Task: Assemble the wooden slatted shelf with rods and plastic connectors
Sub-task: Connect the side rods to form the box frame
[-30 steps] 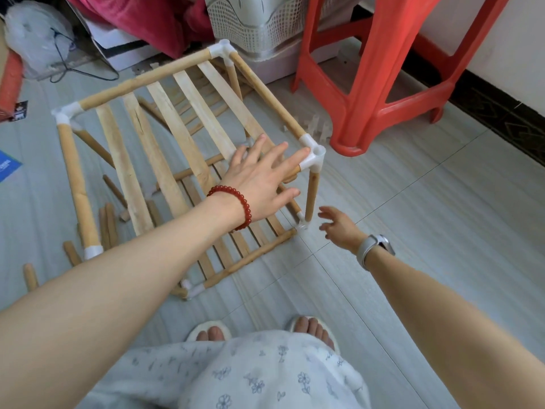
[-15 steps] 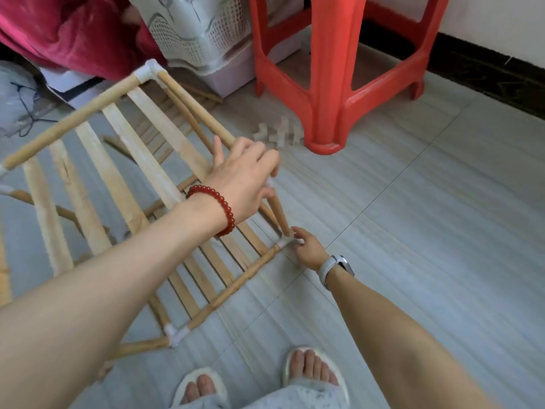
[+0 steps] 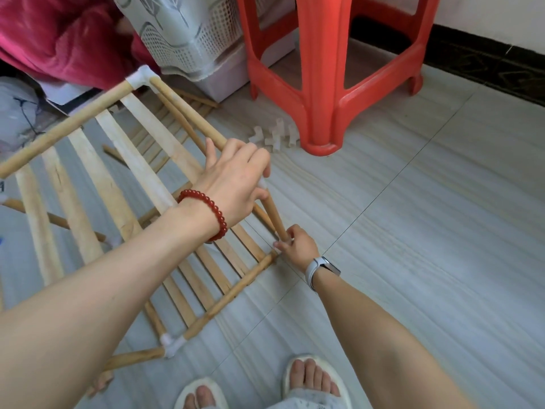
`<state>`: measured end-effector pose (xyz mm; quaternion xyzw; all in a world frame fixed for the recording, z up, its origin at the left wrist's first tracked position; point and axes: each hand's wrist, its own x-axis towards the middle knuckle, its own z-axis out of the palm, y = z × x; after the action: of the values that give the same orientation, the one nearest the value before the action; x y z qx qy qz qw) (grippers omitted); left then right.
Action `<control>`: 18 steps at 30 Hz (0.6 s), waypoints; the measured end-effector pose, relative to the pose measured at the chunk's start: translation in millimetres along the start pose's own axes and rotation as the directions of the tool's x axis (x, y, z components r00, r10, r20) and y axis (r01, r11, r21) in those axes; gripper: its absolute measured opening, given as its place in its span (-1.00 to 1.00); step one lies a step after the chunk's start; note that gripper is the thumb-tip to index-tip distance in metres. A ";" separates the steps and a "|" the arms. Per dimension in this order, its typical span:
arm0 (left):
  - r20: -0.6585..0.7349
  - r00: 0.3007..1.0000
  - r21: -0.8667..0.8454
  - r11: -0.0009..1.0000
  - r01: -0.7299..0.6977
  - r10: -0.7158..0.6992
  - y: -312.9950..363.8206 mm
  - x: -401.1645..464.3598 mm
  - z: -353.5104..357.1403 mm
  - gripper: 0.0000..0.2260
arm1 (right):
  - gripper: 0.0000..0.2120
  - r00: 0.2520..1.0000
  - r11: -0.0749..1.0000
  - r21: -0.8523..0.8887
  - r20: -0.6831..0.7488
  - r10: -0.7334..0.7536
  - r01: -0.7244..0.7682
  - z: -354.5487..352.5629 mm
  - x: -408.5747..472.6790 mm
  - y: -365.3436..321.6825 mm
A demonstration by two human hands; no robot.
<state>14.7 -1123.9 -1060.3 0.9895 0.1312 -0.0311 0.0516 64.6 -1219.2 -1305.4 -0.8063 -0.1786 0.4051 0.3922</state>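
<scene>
While the left hand (image 3: 236, 184) clasps the white plastic corner connector and the right hand (image 3: 298, 246) pinches the short upright wooden rod (image 3: 275, 216) just below it, the two-tier pale wooden slatted shelf (image 3: 124, 184) looks mostly framed, though spare white plastic connectors (image 3: 274, 135) lie beyond the left hand.

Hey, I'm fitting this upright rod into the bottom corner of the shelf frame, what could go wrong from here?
1. The left hand grips the top corner while the right hand pinches the upright rod at its lower connector; the rod leans, so pushing down may jam it or pop it out.
2. Fingertips sit right at the joint and might get pinched.
3. The spare connectors lie loose beside the red stool, easy to kick away.
</scene>
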 end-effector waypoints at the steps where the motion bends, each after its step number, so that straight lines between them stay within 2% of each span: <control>1: -0.010 1.000 -0.004 1.000 -0.006 0.006 -0.9 -0.6 0.6 -0.79 | -0.71 1.000 0.998 -0.055 -0.028 -0.014 0.013 0.8 2.2 -1.9; 4: -0.014 1.000 -0.004 1.000 -0.024 0.024 -1.1 -0.4 2.2 -0.81 | -0.82 0.992 0.992 -0.116 -0.107 -0.064 0.051 3.0 3.9 -2.4; 9: 0.008 1.000 -0.005 1.000 -0.019 0.019 0.0 6.0 2.4 -0.82 | -0.68 0.988 0.995 -0.081 -0.137 -0.067 0.056 1.9 3.0 -4.7; 14: 0.071 0.997 0.049 0.999 -0.014 0.011 6.1 6.4 9.9 -0.86 | -0.88 0.987 0.998 -0.035 -0.149 -0.053 0.048 5.6 -2.4 -3.1; 18: 0.069 0.997 0.055 0.998 -0.020 0.017 3.6 1.7 10.7 -0.86 | -0.87 0.988 0.997 -0.036 -0.130 -0.079 0.075 -0.3 -2.4 -1.3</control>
<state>16.8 -1128.0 -1070.6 0.9901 0.1192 -0.0683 0.0289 63.4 -1220.0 -1303.0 -0.8298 -0.1897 0.3328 0.4059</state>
